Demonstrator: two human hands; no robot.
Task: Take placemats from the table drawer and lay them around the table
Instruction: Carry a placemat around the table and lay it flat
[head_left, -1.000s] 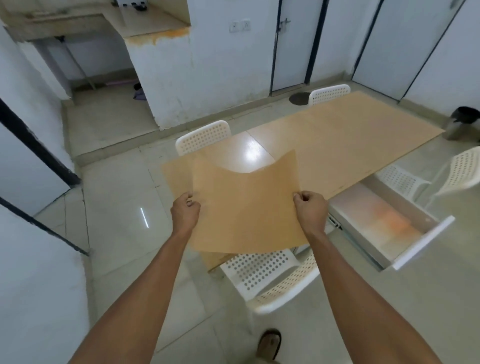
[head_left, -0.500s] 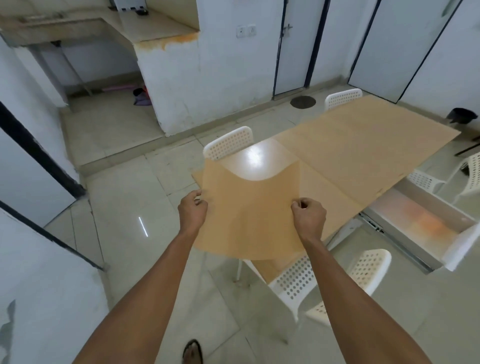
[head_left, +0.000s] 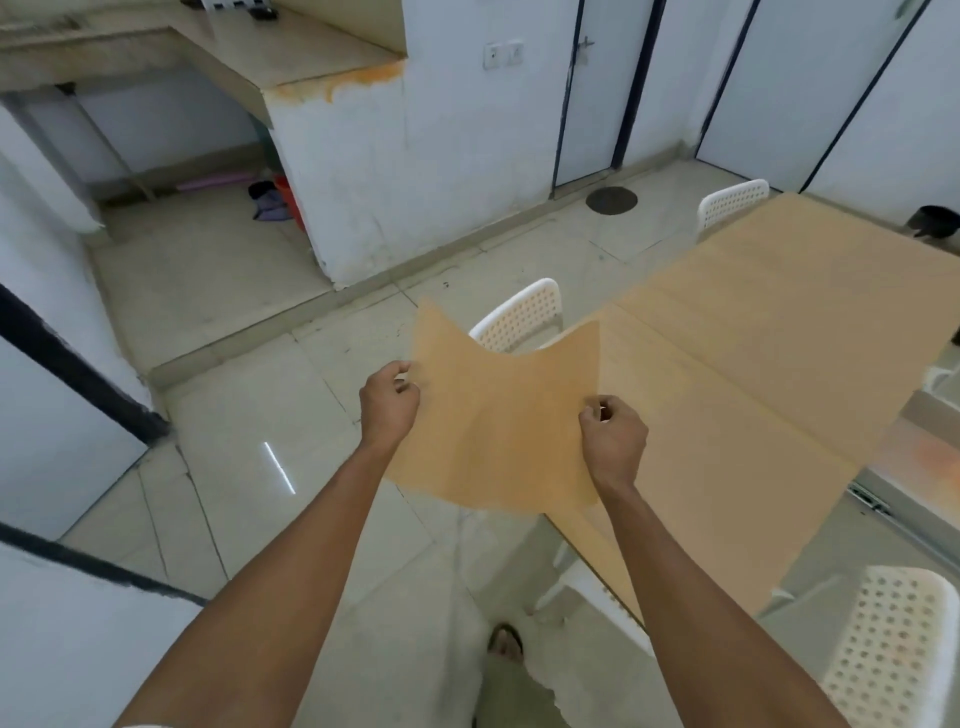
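Plain dining or canteen-type room in bare building, exact kind unclear. Long tan desk (head_left: 810, 332) standing on pale glossy floor tiles (head_left: 218, 415), white perforated plastic chairs (head_left: 524, 317) sitting tucked along its sides. Whitewashed walls showing stains, concrete counter slab (head_left: 291, 52) jutting out at back left with rust-orange marks along edge. Blue-framed white doors (head_left: 597, 93) lining far wall, switch plate (head_left: 503, 53) beside them.

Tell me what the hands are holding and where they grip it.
Both hold one tan placemat in the air. The left hand pinches its left edge, the right hand its right edge, about midway along each side; the middle sags.
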